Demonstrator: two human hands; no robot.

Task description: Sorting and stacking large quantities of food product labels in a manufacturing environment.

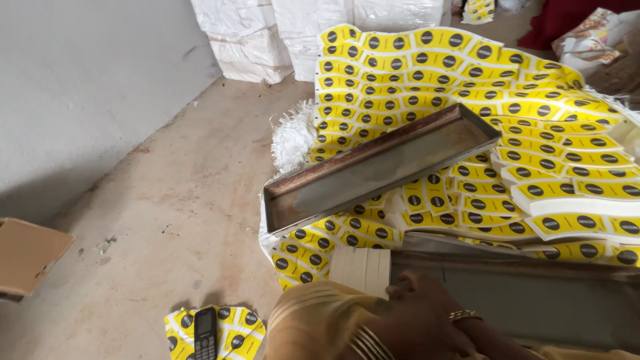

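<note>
My left hand, with bangles at the wrist and a gold sleeve behind it, lies at the bottom centre. Its fingers curl at the near edge of a grey metal tray, right beside a stack of pale blank cards. My right hand is mostly hidden behind the left; only a wrist with a bracelet shows. What either hand holds is not visible. A long rusty metal tray rests tilted on rows of yellow labels with dark round marks.
A black keypad phone lies on a few yellow labels on the concrete floor at lower left. A cardboard box sits at the left edge by the grey wall. White wrapped bundles stand at the back. Frayed white sackcloth edges the label pile.
</note>
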